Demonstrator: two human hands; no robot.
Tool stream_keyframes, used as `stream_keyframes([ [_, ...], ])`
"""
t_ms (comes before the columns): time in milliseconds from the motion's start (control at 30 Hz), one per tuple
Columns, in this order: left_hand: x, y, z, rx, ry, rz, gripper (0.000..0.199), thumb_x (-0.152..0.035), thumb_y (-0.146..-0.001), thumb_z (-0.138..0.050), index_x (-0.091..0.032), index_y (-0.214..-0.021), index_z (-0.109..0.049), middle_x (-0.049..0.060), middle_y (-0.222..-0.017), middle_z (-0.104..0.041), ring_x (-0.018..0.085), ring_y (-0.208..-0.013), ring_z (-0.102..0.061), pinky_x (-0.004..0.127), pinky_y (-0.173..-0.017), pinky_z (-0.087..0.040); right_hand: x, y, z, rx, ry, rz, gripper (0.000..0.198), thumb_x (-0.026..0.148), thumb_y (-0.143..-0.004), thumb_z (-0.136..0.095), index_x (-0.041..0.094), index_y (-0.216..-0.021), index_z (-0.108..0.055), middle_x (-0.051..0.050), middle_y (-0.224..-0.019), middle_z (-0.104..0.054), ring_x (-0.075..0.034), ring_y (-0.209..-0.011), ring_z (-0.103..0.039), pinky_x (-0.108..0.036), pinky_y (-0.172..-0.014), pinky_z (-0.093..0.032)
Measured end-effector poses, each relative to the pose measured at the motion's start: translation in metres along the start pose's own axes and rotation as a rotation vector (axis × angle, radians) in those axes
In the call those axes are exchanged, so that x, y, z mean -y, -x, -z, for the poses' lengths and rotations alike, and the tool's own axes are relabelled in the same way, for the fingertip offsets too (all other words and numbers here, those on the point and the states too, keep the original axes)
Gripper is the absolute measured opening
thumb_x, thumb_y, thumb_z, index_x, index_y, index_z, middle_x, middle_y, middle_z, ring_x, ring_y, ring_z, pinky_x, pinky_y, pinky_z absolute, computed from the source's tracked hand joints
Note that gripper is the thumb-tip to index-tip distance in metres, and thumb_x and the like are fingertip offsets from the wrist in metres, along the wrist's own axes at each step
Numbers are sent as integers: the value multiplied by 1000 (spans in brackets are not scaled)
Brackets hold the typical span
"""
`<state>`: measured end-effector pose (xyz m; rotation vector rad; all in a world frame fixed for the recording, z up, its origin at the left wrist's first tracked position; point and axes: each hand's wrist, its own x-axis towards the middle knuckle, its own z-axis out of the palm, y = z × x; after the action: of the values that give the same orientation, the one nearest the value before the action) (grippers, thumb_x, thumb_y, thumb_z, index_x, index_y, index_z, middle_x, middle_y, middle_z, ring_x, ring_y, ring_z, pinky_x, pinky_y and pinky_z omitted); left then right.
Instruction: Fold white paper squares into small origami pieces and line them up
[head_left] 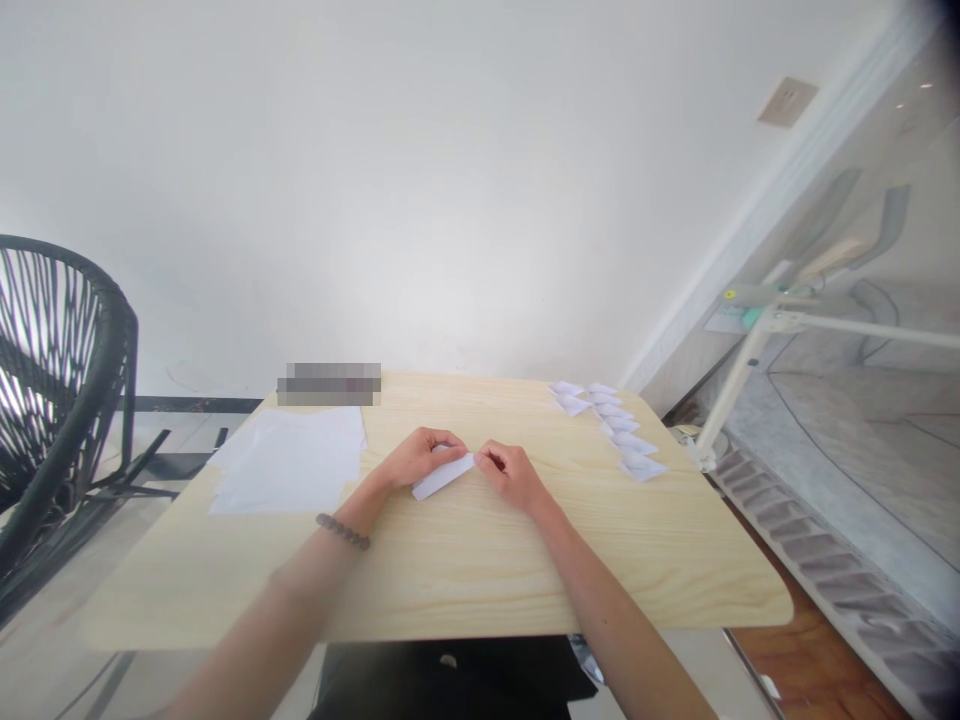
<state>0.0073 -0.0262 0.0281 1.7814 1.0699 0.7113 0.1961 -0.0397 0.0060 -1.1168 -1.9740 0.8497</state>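
Observation:
A narrow folded strip of white paper lies slantwise at the middle of the table, between my two hands. My left hand grips its upper edge with thumb and fingers, covering part of it. At the strip's right end, my right hand pinches the tip between thumb and forefinger. To the left lies a loose pile of white paper sheets. Several small folded paper pieces stand in two rows toward the table's right rear.
The pale wooden table stands against a white wall. A blurred-out dark object is at its back left edge. A black woven chair is on the left. A white metal frame stands on the right, beside a bed-like surface.

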Motion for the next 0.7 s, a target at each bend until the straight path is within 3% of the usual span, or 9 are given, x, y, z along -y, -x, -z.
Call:
stream_keyframes([
  [567, 3, -3, -4, 68, 145, 35, 29, -39, -72, -55, -11, -78, -60, 0, -63, -54, 8, -52, -42, 18, -44, -29, -4, -4, -1, -6, -49, -15, 18, 24, -75, -40, 17, -59, -44, 5, -53, -38, -7, -50, -34, -20, -49, -27],
  [700, 2, -3, -3, 81, 166, 40, 28, -34, -75, -49, -13, -89, -60, -2, -57, -51, 8, -48, -40, 19, -44, -29, -4, -5, 0, -45, -118, -53, 19, 23, -75, -39, 17, -58, -44, 5, -52, -37, -7, -50, -33, -20, -48, -26],
])
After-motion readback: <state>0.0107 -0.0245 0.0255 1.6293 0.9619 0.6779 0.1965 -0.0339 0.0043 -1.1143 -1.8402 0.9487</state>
